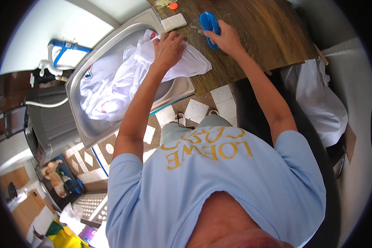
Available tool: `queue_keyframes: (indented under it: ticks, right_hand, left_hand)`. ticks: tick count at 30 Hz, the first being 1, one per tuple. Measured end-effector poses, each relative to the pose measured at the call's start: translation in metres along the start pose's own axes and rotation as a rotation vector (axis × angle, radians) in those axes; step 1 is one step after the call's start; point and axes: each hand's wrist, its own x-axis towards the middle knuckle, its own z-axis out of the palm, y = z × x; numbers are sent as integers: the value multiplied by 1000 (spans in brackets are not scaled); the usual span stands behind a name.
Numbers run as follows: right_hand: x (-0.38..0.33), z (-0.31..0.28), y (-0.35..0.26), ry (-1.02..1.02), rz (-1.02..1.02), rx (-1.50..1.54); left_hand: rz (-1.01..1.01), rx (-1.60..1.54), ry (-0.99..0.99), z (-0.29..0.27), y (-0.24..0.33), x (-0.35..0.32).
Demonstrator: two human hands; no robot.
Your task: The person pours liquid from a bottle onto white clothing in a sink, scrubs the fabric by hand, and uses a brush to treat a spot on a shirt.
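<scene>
A wet white garment (pixel 124 76) fills much of the steel sink (pixel 76 82), and one end of it drapes over the rim onto the wooden counter. My left hand (pixel 168 49) is on that end, its fingers curled into the fabric beside a small red print. In my right hand (pixel 228 39) is a blue scrub brush (pixel 208 22), gripped above the counter just to the right of the cloth. The brush's bristles are hidden. Close to my left hand, at the sink's corner, lies a whitish bar of soap (pixel 174 22).
The wooden counter (pixel 260 37) adjoins the sink on the right. An orange cap (pixel 173 6) lies at its far edge. A blue pipe with a white tap (pixel 49 66) stands left of the sink. White fabric (pixel 318 99) hangs at the right, and a dark appliance (pixel 53 120) stands at the left.
</scene>
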Motion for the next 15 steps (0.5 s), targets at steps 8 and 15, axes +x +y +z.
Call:
queue_keyframes:
  ticks: [8,15]
  right_hand:
    - [-44,22,-36,30,38,-82]
    - [-25,7,-27,36,50,-276]
  left_hand:
    - [169,-563,-181,-8,-30,39]
    - [255,-948,-202,-2,-46,74]
